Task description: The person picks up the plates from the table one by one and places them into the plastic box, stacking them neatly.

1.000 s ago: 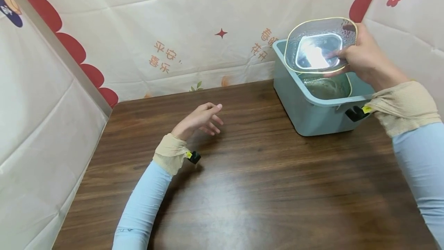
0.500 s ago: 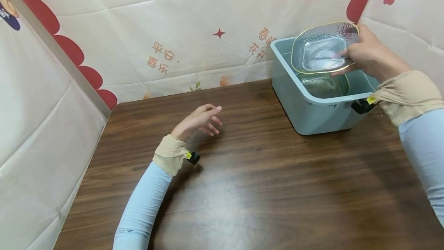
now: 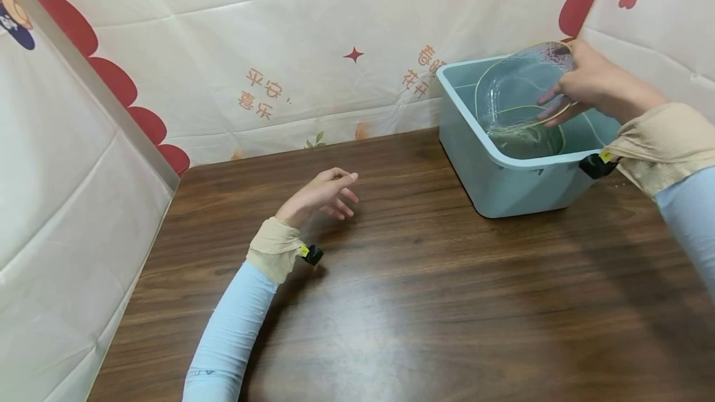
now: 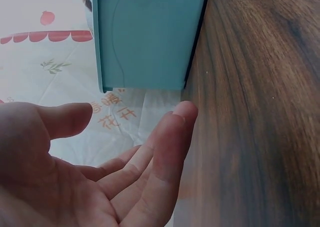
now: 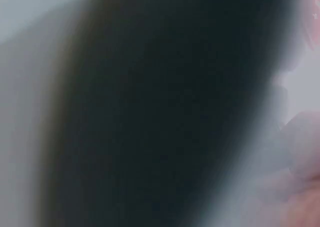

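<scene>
My right hand [image 3: 598,82] grips one side of a clear, gold-rimmed bowl [image 3: 505,89], with the thumb reaching inside it. This bowl is tilted over the opening of a grey-blue plastic bin [image 3: 497,188] at the table's back right. Inside the bin lies a second clear, gold-rimmed bowl [image 3: 527,142], partly covered by the held one. My left hand [image 3: 321,194] is left of the bin, over the table, its fingers loosely bent around nothing. The left wrist view shows its palm and fingers [image 4: 167,152] apart from the bin [image 4: 150,37]. A dark blur covers most of the right wrist view.
The brown wooden table [image 3: 391,278] reaches back to a white printed cloth [image 3: 313,36]. Similar cloth hangs along the left and right sides. Small black cameras are strapped to both wrists.
The held bowl has come down slightly toward the bin and tipped, so its inside faces the head camera less directly. My right forearm has shifted a little rightward. The left hand stays still.
</scene>
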The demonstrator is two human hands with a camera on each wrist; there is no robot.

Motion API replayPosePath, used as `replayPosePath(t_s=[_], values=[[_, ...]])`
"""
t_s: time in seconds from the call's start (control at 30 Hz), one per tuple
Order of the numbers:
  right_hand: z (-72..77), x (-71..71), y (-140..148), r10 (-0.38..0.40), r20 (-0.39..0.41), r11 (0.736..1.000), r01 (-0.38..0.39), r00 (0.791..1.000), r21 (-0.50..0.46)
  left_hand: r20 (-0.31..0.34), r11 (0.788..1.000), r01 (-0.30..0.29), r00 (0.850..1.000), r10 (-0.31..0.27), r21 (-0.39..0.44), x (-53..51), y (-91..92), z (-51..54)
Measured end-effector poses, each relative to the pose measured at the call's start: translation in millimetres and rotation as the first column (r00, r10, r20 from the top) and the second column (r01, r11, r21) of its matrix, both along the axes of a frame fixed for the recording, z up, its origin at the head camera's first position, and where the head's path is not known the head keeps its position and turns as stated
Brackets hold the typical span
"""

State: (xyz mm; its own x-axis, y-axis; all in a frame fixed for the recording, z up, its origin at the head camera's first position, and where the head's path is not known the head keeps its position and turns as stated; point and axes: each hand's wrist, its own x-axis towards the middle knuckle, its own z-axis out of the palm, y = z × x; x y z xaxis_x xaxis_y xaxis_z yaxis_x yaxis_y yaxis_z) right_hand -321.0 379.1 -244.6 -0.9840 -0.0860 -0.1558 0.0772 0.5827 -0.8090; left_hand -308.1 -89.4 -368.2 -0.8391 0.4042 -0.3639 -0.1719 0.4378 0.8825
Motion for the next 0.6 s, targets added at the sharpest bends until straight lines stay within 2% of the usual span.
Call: replayPosePath(t_s=[0.23, 0.4, 0.6], values=[[14.0, -0.8, -3.2, 0.007, 0.023, 0.995, -0.009, 1.000, 0.095, -0.004, 1.000, 0.001, 1.000, -0.002, -0.008, -1.7, 1.0, -0.7], [22.1, -9.5, -6.6, 0.031, 0.034, 0.980, -0.037, 0.999, 0.196, -0.005, 1.000, 0.011, 1.000, -0.011, -0.012, -1.2, 0.3, -2.2], [34.1, -22.2, -17.0, 0.075, 0.105, 0.967, -0.098, 0.992, 0.237, -0.006, 1.000, 0.009, 1.000, -0.009, -0.005, -1.1, -1.0, -3.0]])
